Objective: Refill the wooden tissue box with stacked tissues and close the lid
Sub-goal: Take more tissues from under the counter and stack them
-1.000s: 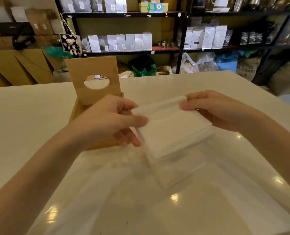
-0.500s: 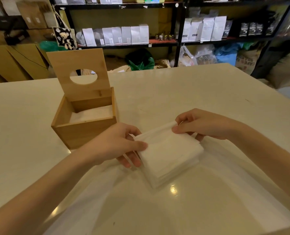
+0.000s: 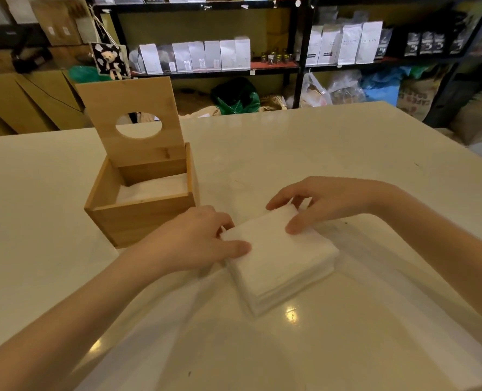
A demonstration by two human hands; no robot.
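Wooden tissue box [image 3: 138, 210] sits twd the tabletop's [image 3: 333, 153] far-left part, lid [image 3: 132, 122] standing upright w/ its round hole, some white tissue inside. Nothing btwn box and the stacked tissues [image 3: 282, 261], which lie mid-tabletop just right of it. Tabletop is glossy cream; behind it — dark shelves [image 3: 299, 52] w/ white pouches [image 3: 194, 56], bags on the floor. Left hand [image 3: 194, 244] grips the stack's left edge, thumb on top; right hand [image 3: 327, 201] grips the far corner — fingers curled over it, thumb on top.
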